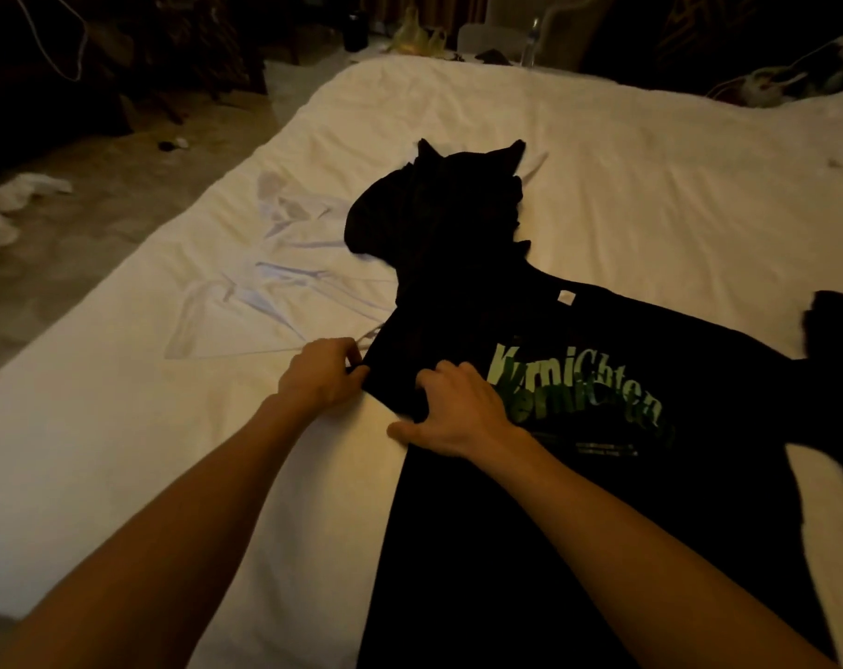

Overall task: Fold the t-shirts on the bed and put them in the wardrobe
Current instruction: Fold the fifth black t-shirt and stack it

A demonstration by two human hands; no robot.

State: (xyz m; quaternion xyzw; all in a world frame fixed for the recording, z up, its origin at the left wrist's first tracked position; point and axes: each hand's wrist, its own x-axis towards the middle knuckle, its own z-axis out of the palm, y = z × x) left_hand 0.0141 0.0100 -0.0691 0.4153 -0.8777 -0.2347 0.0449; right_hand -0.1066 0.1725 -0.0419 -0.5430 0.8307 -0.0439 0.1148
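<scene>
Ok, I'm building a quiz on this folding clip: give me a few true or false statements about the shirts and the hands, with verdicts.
1. The black t-shirt bears green lettering. True.
2. The left hand pinches the black t-shirt's edge. True.
3. The right hand is lifted and empty. False: it lies on the black t-shirt, fingers curled into the cloth beside the lettering.
4. The white garment lies to the right of the black t-shirt. False: it lies on the bed to its left.

left hand [320, 374] pinching black t-shirt [458, 548], white bed [603, 161]
</scene>
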